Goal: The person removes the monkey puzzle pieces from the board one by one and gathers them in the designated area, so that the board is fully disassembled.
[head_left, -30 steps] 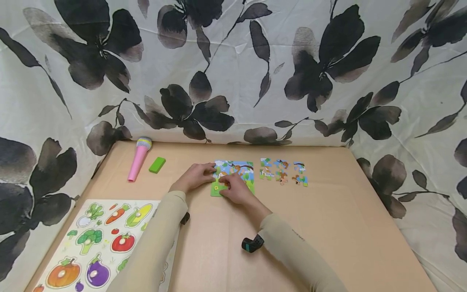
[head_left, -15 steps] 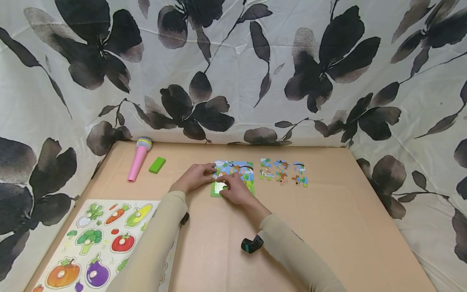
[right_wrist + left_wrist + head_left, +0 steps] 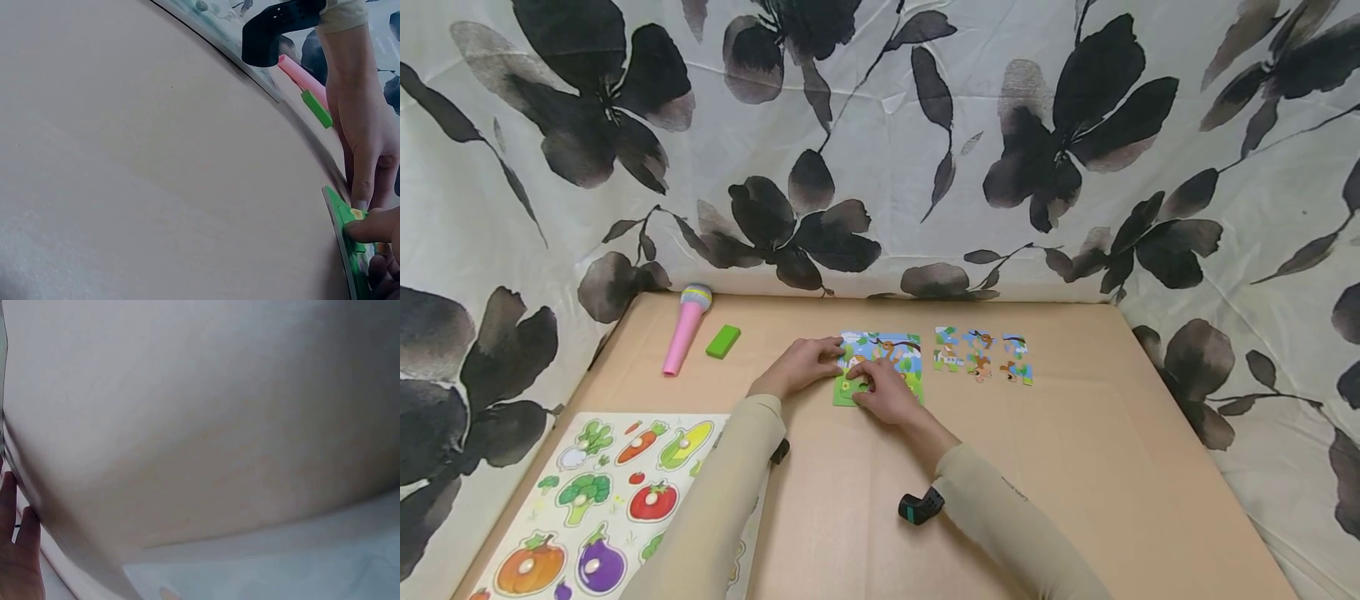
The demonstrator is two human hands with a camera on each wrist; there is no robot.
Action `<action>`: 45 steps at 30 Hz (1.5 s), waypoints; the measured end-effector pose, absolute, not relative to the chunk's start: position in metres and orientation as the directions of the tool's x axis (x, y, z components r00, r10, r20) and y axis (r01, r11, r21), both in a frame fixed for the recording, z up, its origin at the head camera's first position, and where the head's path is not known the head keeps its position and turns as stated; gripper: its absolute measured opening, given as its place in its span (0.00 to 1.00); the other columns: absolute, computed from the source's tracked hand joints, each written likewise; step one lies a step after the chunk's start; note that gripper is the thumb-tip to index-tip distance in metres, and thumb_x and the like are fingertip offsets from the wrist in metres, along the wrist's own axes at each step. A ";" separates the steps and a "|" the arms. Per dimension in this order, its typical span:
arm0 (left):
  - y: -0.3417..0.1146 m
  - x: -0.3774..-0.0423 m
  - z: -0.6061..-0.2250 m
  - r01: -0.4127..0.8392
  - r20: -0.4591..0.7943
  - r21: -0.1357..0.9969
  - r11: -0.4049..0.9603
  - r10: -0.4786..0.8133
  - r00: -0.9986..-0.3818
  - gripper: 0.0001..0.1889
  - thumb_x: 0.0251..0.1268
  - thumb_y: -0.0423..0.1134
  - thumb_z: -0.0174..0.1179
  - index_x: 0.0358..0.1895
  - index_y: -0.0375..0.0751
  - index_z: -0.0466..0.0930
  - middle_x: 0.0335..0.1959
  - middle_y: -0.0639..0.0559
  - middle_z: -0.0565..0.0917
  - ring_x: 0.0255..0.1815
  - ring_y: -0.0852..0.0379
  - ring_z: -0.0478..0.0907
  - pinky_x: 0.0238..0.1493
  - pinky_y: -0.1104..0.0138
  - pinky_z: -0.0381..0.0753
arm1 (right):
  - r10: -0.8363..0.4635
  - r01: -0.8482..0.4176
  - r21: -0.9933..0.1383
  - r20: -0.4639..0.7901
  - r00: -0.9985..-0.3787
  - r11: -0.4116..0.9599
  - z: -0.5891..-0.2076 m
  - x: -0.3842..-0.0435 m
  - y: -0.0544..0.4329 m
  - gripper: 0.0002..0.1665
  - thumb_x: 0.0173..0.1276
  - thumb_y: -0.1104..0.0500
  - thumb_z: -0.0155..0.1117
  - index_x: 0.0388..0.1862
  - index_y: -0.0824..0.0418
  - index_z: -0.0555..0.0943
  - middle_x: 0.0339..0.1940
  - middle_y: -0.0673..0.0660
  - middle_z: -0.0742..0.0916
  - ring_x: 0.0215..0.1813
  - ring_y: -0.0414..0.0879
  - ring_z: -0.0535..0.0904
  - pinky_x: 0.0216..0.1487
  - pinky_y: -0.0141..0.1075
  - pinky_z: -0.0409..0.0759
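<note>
A small jigsaw board [image 3: 910, 379] with a blue and green animal picture lies toward the back middle of the table. My left hand [image 3: 797, 364] touches its left edge with extended fingers, steadying contact also showing in the right wrist view. Over the lower left of the board, my right hand [image 3: 889, 395] pinches a green puzzle piece [image 3: 359, 242] between thumb and fingers; the fingers hide part of it. To the right of the board, several loose puzzle pieces [image 3: 947, 360] lie in small groups. The left wrist view catches only the fingertips [image 3: 28, 528] at its left border.
At the back left are a pink toy microphone [image 3: 683, 337] and a green block [image 3: 723, 342]. A white vegetable puzzle board [image 3: 542, 510] lies front left, partly under my left sleeve. A floral cloth [image 3: 895, 150] hangs behind the table.
Half a second ago a pale patch showed on the board beside my right fingers; now green shows there again. The right fingers shifted only slightly; the left hand stayed put.
</note>
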State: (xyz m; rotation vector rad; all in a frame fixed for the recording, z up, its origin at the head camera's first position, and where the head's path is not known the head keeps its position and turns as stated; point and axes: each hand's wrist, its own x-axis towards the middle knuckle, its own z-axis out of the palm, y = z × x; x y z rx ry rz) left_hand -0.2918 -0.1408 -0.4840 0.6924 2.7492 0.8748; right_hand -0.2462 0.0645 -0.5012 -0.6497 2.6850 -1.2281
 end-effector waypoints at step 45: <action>-0.141 -0.291 -0.485 0.371 -0.037 0.582 0.724 0.479 -0.877 0.21 0.66 0.41 0.64 0.59 0.35 0.80 0.70 0.45 0.70 0.72 0.45 0.64 0.72 0.54 0.61 | -0.334 -0.008 -0.914 -0.140 -0.932 0.406 -0.496 -0.255 0.086 0.20 0.72 0.63 0.60 0.61 0.58 0.79 0.34 0.55 0.78 0.34 0.47 0.69 0.33 0.34 0.68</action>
